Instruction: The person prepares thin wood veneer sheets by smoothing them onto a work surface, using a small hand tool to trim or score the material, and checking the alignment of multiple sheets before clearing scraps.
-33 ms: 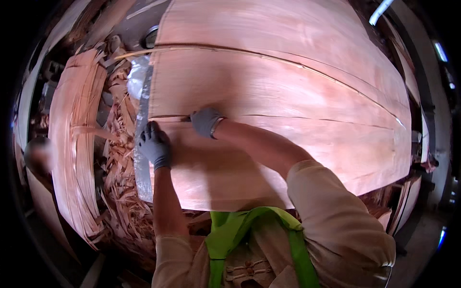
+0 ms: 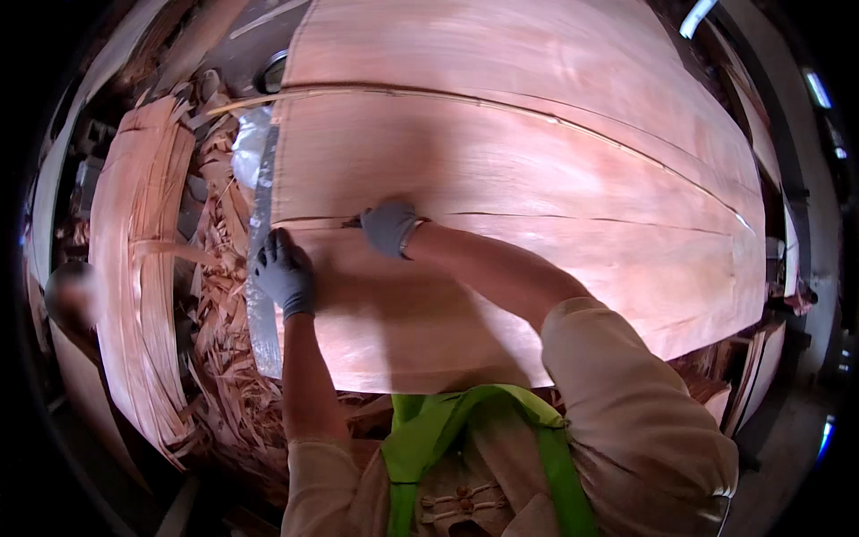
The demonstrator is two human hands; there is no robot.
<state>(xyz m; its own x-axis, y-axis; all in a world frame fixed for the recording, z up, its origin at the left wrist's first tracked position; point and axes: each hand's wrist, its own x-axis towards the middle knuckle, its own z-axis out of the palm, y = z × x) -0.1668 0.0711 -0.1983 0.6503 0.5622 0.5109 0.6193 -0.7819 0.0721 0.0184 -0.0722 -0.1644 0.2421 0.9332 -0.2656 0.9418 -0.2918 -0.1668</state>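
Note:
Large pinkish wood veneer sheets lie in front of me, with a dark seam or slit running across them. My left hand, in a grey glove, lies on the sheet by its left edge, fingers stretched toward the seam. To its right, my right hand, also in a grey glove, is closed over the seam. A small dark tip shows at its left side; the rest of what it grips is hidden under the fingers.
A thin wooden strip lies across the veneer farther off. A grey edge runs along the sheet's left side. Beyond it are heaped veneer scraps, a plastic bag and a stack of veneer. A person is at far left.
My right hand has shifted slightly to the right along the seam. My left hand stays by the sheet's left edge.

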